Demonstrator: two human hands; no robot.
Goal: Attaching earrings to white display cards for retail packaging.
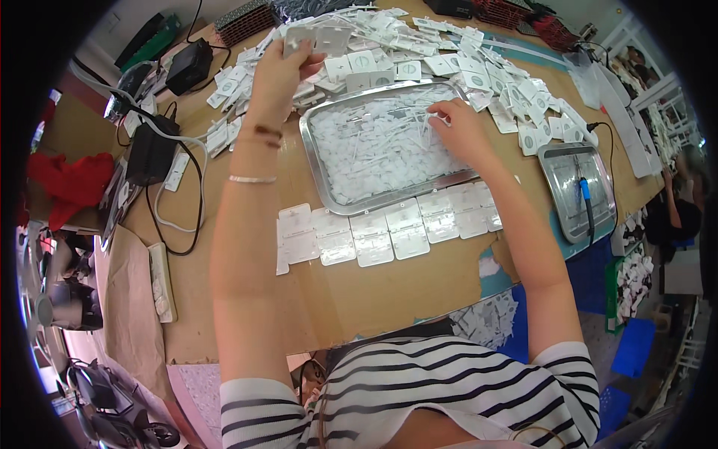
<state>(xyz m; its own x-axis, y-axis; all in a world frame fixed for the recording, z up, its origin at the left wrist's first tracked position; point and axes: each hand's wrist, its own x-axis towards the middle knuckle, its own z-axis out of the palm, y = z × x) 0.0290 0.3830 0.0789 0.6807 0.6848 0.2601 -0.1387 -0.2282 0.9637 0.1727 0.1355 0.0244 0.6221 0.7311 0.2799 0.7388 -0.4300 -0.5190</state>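
A thin white plastic panel [329,41] is gripped between the closed fingers of my left hand [280,71], raised above the front left of a big heap of similar panels [366,63]. Below the heap lies a metal tray [308,150], spread with many small white plastic pieces [359,161] and some thin white sticks. Over the tray's right part, the fingers of my right hand [458,129] are drawn together in a pinch; what is between them is too small to make out. A row of white panels [374,236] lies along the tray's near side.
On the right, a smaller metal tray [557,191] holds a blue-handled tool [585,191] with a cable. Black power adapters [153,150] and looped cables lie at the left. A white power strip [161,280] sits near the left edge. Another person [677,202] is at far right.
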